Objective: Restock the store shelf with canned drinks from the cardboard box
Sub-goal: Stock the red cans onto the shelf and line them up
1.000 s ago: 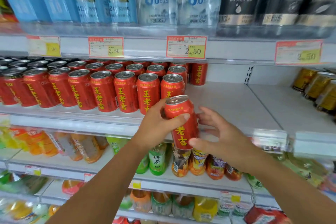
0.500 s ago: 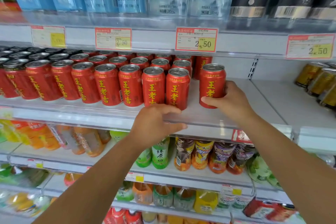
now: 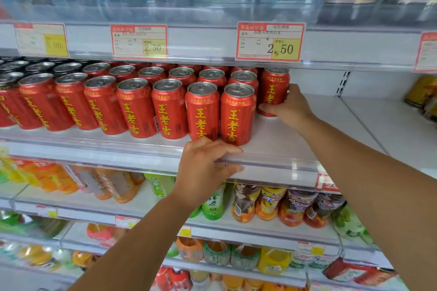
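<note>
Red can [image 3: 272,87] with yellow characters stands upright, right hand [image 3: 292,108] fingers wrapping it; left hand [image 3: 203,170] grips shelf edge [image 3: 272,169].

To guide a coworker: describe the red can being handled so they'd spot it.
Find the shelf packed with red cans. At the rows' right end stands one can, the only one the right hand grips, with bare shelf beyond it.

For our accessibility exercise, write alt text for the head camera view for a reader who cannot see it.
The right hand holds a red can upright on a store shelf, at the right end of rows of matching cans, while the left hand grips the shelf's front edge. Bottled drinks fill shelves below.
</note>
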`<state>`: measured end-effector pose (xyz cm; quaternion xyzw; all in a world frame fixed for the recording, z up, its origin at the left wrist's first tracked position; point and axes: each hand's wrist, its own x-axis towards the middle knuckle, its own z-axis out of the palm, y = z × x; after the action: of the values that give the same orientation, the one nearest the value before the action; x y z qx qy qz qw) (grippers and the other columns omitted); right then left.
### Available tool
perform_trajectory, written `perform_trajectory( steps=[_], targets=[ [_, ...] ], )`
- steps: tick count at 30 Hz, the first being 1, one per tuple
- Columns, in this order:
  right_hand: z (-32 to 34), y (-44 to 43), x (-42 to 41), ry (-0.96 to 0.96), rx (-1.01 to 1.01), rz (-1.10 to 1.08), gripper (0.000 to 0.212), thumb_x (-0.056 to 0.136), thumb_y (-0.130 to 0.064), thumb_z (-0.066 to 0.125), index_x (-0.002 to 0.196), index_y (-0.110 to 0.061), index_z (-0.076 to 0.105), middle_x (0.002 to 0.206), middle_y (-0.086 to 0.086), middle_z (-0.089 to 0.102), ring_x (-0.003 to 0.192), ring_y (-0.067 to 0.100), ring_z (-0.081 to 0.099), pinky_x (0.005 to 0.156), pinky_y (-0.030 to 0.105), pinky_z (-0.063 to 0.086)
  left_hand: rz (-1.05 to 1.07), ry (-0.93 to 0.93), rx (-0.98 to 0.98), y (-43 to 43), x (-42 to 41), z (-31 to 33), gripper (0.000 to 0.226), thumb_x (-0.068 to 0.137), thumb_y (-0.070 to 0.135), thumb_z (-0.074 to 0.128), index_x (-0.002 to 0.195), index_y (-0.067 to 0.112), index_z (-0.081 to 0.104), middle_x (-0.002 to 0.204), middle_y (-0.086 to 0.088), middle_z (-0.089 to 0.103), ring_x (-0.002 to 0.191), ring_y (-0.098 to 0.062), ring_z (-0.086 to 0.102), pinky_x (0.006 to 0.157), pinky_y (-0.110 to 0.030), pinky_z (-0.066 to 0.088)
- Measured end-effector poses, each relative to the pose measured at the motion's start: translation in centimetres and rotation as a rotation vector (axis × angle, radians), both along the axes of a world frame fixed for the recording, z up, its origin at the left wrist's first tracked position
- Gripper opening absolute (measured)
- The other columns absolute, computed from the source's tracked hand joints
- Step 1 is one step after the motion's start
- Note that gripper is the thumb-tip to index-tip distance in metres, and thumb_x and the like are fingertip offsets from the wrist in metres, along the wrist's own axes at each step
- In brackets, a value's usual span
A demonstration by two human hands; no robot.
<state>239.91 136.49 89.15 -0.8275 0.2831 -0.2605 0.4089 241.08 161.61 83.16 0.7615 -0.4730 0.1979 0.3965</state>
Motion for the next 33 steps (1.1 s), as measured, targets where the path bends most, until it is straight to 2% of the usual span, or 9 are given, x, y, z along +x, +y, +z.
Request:
perform_trajectory(
  steps=[3,8,15,19,21,23,26,30,33],
  targets=[
    [-0.4,-0.3,0.9,-0.020,0.008,-0.012,0.082,0.067,-0.031,0.087,0.132,-0.011,0.040,0.130,0.008,0.056,0.115,0.026,0.057,0.086,0.031,0.045,0.001,-0.004,0.008,0.1,0.1,-0.1,0.032,0.076,0.051,0.069,0.101,0.033,0.074,0.090,0.023,0.068,0.081,-0.002,0.050,0.080,-0.022,0.038],
    [-0.6,-0.7,1.7,-0.001,-0.011,-0.018,0.083,0.069,-0.035,0.085,0.134,-0.013,0.039,0.134,0.008,0.055,0.119,0.028,0.055,0.094,0.037,0.046,0.015,-0.028,0.031,0.2,0.2,-0.2,0.031,0.076,0.051,0.069,0.102,0.034,0.073,0.092,0.022,0.069,0.082,-0.003,0.052,0.081,-0.021,0.037],
    [0.3,0.1,-1.2,0.054,0.072,0.024,0.089,0.077,-0.038,0.078,0.147,-0.015,0.028,0.143,0.010,0.047,0.126,0.026,0.050,0.090,0.028,0.039,0.005,0.040,0.037,0.2,0.0,0.2,0.030,0.071,0.043,0.076,0.099,0.033,0.075,0.086,0.024,0.065,0.080,-0.003,0.049,0.079,-0.024,0.042],
    [2.1,3.0,-8.6,0.040,-0.131,0.108,0.068,0.084,-0.037,0.070,0.141,-0.021,0.037,0.130,0.004,0.055,0.119,0.017,0.053,0.093,0.028,0.044,0.049,0.039,0.053,0.1,-1.0,0.8,0.038,0.070,0.034,0.076,0.108,0.029,0.073,0.095,0.020,0.064,0.091,-0.011,0.055,0.090,-0.034,0.046],
    [2.1,4.6,-13.7,-0.081,-0.177,0.126,0.050,0.086,-0.028,0.069,0.132,-0.024,0.048,0.114,-0.001,0.062,0.108,0.011,0.058,0.097,0.026,0.045,0.062,-0.108,0.045,-0.1,-2.7,0.8,0.041,0.074,0.025,0.074,0.115,0.023,0.070,0.108,0.013,0.066,0.103,-0.019,0.058,0.098,-0.029,0.040],
    [1.1,6.0,-19.0,-0.167,-0.167,0.124,0.034,0.088,-0.018,0.066,0.119,-0.027,0.056,0.098,-0.008,0.065,0.093,0.005,0.061,0.091,0.018,0.047,-0.021,-0.182,0.026,-0.5,-5.8,-0.2,0.030,0.080,0.021,0.069,0.110,0.019,0.071,0.113,0.007,0.068,0.105,-0.020,0.060,0.101,-0.024,0.034],
    [-2.7,7.1,-25.9,-0.080,-0.123,0.062,0.024,0.090,-0.014,0.062,0.108,-0.030,0.059,0.091,-0.011,0.065,0.086,0.003,0.060,0.078,0.008,0.045,-0.282,0.020,0.137,-1.4,-11.4,-5.3,0.022,0.085,0.024,0.063,0.104,0.019,0.072,0.112,0.008,0.068,0.104,-0.016,0.059,0.099,-0.018,0.035],
    [-13.4,7.3,-33.6,0.221,0.113,-0.064,0.022,0.095,-0.016,0.056,0.114,-0.024,0.062,0.097,-0.008,0.065,0.087,0.004,0.061,0.077,0.017,0.048,-0.431,0.464,0.474,-2.0,-17.5,-16.6,0.027,0.084,0.032,0.059,0.108,0.027,0.069,0.117,0.016,0.060,0.112,-0.004,0.054,0.100,-0.010,0.034],
    [-23.5,7.7,-38.3,0.454,0.341,-0.170,0.029,0.093,-0.019,0.057,0.122,-0.020,0.059,0.101,-0.007,0.063,0.092,0.014,0.063,0.081,0.027,0.050,-0.401,0.744,0.821,-1.2,-20.1,-26.0,0.025,0.085,0.022,0.069,0.107,0.033,0.063,0.116,0.013,0.057,0.111,-0.003,0.055,0.097,-0.028,0.046]
  ],
)
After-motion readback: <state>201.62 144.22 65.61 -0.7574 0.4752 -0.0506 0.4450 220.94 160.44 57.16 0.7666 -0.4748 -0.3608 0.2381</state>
